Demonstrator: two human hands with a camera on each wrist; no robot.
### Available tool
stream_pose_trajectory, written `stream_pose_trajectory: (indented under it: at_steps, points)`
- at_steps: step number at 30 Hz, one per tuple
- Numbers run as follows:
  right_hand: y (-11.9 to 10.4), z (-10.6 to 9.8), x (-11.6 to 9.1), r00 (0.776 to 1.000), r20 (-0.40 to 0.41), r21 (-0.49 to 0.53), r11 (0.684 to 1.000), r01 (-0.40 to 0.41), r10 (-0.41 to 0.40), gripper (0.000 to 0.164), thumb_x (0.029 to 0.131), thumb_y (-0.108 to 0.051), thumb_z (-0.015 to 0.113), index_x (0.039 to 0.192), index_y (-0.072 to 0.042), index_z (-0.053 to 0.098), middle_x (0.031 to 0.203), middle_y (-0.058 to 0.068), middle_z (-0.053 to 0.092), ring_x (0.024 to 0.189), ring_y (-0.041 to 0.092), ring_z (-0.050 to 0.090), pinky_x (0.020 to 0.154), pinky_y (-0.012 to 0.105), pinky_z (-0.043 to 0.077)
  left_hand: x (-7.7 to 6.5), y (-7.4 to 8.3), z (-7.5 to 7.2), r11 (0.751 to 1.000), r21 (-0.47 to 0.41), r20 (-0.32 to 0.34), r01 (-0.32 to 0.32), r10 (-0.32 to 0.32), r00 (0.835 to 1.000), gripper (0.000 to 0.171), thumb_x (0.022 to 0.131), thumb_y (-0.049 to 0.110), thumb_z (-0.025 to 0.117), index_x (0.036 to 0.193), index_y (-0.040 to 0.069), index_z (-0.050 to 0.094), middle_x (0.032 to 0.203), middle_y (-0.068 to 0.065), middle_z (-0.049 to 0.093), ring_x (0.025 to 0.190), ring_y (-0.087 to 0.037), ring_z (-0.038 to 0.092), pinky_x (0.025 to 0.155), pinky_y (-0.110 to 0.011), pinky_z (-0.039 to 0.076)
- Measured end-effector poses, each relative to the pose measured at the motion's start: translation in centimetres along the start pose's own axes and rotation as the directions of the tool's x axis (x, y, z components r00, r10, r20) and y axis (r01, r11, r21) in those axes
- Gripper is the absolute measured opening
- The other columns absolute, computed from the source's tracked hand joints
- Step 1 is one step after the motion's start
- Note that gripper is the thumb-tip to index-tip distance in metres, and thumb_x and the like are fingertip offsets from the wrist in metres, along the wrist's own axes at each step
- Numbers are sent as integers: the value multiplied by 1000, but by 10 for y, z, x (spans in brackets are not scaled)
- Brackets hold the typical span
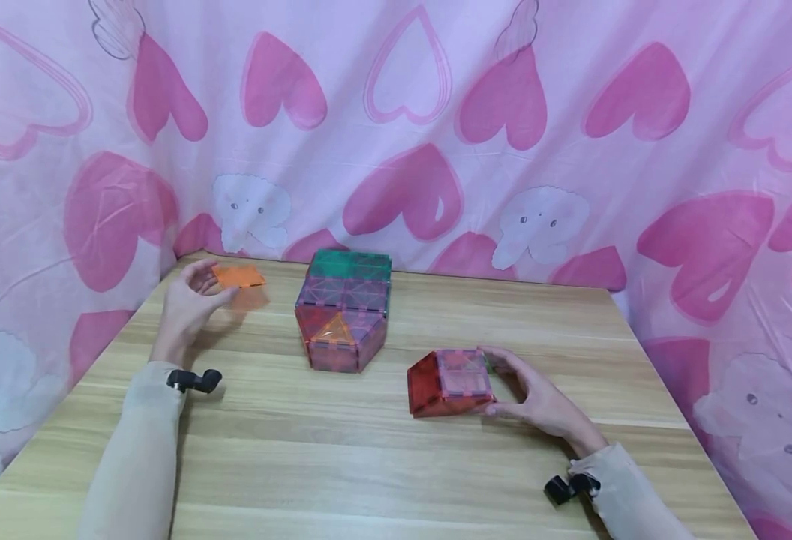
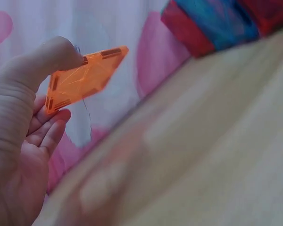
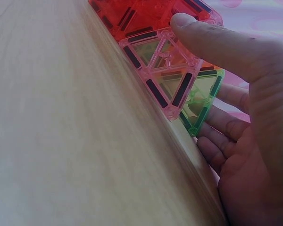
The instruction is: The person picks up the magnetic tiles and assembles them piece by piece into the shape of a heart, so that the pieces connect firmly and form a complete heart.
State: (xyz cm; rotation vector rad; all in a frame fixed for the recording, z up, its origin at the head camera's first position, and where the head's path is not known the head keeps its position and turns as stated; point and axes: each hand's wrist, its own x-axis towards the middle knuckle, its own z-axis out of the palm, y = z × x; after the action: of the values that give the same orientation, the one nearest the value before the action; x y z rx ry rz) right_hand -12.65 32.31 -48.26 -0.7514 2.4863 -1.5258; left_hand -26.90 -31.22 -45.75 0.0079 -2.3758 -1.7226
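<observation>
An orange magnetic tile [image 1: 241, 276] is pinched in my left hand [image 1: 190, 304], held above the table's far left. In the left wrist view the thumb lies on the tile [image 2: 87, 77] and the other fingers curl beneath it. My right hand [image 1: 538, 397] grips the right end of a small magnetic tile structure [image 1: 463, 382] with a red left end and a pinkish top. In the right wrist view a pink triangular tile [image 3: 181, 89] and a green triangular tile [image 3: 205, 113] are at that end, between thumb and fingers. Part of its far side is hidden.
A larger magnetic tile structure [image 1: 345, 296], green, purple and red with an orange triangle [image 1: 335, 330] on its front slope, stands mid-table towards the back. The wooden table [image 1: 288, 457] meets a pink heart-patterned curtain [image 1: 403, 75] at the back and sides.
</observation>
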Motion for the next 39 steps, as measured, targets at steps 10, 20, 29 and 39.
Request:
stream_pose_trajectory:
  at_steps: [10, 20, 29, 39]
  points:
    - [2, 1, 0, 1000, 0, 2, 1000, -2, 2, 95, 92, -14, 93, 172, -21, 41, 169, 6, 48, 143, 15, 51, 120, 15, 37, 0, 57, 17, 913, -312, -29, -262, 266, 963, 71, 86, -10, 91, 150, 3, 63, 142, -3, 68, 125, -17, 65, 112, -18, 51]
    - [1, 0, 1, 1000, -3, -18, 1000, -4, 4, 96, 92, -13, 92, 172, -23, 41, 170, 6, 48, 147, 13, 48, 122, 15, 32, -23, 127, 56, 741, -481, 40, -468, 552, 833, 72, 77, -29, 82, 144, -9, 65, 134, -23, 71, 121, -25, 70, 108, -26, 56]
    - [2, -1, 1, 1000, -1, -11, 1000, 0, 0, 95, 92, -13, 93, 172, -22, 41, 169, 6, 48, 145, 14, 49, 122, 15, 34, -59, 174, 108, 750, -434, 175, -500, 614, 769, 77, 76, -19, 90, 147, -5, 63, 138, -23, 71, 126, -26, 69, 111, -31, 56]
    - [1, 0, 0, 1000, -7, -32, 999, 1, -1, 94, 92, -14, 93, 171, -20, 41, 168, 8, 50, 145, 10, 50, 121, 14, 34, -99, 192, 207, 797, -353, 309, -489, 593, 744, 75, 77, 3, 100, 144, 5, 68, 135, -9, 73, 119, -21, 73, 108, -45, 61]
